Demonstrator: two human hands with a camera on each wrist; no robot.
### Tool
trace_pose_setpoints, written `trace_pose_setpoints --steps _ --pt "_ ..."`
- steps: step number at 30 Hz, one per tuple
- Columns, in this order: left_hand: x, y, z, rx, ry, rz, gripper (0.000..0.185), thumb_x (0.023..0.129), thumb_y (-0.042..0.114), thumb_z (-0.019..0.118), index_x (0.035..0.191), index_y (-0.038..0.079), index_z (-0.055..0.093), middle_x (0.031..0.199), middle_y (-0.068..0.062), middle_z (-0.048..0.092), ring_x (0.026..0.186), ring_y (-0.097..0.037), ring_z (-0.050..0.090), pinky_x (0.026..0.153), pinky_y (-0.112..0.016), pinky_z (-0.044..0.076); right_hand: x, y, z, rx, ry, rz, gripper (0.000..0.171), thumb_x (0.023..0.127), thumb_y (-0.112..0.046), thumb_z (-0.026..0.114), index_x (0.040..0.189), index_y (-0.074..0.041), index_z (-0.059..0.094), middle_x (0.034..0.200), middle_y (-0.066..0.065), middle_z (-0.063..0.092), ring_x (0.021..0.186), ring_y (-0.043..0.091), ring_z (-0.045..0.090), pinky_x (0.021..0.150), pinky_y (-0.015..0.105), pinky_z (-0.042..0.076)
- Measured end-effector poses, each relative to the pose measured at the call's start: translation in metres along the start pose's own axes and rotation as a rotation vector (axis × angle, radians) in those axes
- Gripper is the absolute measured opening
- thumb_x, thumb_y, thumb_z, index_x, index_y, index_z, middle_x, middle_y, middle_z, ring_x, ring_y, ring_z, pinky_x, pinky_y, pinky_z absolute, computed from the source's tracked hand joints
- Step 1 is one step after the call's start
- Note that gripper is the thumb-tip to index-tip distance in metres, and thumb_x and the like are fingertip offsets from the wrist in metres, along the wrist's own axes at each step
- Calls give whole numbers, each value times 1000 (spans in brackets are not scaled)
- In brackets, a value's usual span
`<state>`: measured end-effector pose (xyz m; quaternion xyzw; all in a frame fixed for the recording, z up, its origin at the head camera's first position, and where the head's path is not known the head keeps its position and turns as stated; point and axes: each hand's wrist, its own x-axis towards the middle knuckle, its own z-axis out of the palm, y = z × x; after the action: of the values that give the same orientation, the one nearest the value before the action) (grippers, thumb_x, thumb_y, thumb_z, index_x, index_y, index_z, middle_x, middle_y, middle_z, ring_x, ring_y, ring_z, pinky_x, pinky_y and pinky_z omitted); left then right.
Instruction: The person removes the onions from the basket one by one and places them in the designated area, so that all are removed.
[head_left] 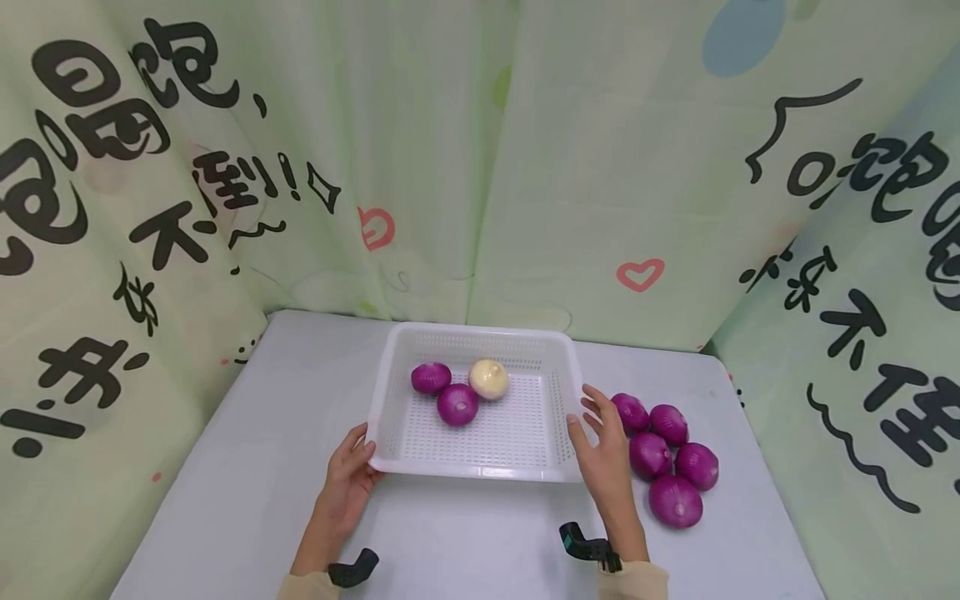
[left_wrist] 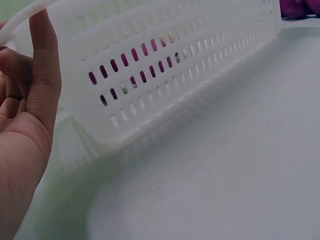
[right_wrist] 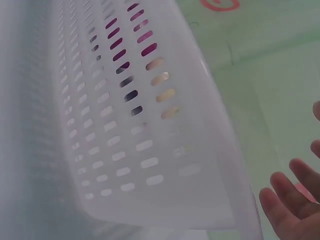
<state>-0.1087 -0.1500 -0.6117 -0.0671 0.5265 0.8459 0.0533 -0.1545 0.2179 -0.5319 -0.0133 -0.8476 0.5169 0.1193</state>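
Observation:
A white perforated plastic basket (head_left: pixel 480 472) stands near the middle of the table. Inside are two purple onions (head_left: pixel 457 405) and one pale onion (head_left: pixel 489 379), grouped toward its left and middle; their colours show through the slots in both wrist views. My left hand (head_left: pixel 349 475) grips the rim at the basket's front left corner, its thumb over the edge. In the left wrist view those fingers (left_wrist: pixel 44 65) bend at the rim. Beside the right rim, my right hand (head_left: pixel 606 454) has its fingers spread and loosely bent, holding nothing; the right wrist view shows fingertips (right_wrist: pixel 287 192) apart from the rim.
Several purple onions (head_left: pixel 677 502) lie in a cluster on the table just right of my right hand. The pale tabletop (head_left: pixel 247 467) runs back to a light green curtain (head_left: pixel 555 167) with black lettering, which also hangs at both sides.

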Motion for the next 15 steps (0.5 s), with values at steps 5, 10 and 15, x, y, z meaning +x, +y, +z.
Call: trace_pose_setpoints --steps 5,10,15 --pt "0 -1 0 -1 4 8 40 111 14 45 150 7 39 146 -7 61 114 -18 69 89 -27 59 10 -7 6 -21 -122 6 60 101 -12 68 155 -10 43 158 17 45 146 38 45 120 57 39" --pt "-1 -3 1 -8 16 17 37 111 14 46 147 9 42 146 -6 61 114 -18 69 89 -27 59 21 -14 12 -54 -212 -7 66 99 -16 72 156 -9 41 159 18 44 146 39 45 120 57 39" --pt "-1 -2 1 -10 16 14 36 111 14 46 146 11 43 144 -3 62 115 -19 70 90 -28 60 33 -19 16 -109 -295 -48 73 97 -20 75 158 -7 37 159 21 45 145 42 46 119 58 40"
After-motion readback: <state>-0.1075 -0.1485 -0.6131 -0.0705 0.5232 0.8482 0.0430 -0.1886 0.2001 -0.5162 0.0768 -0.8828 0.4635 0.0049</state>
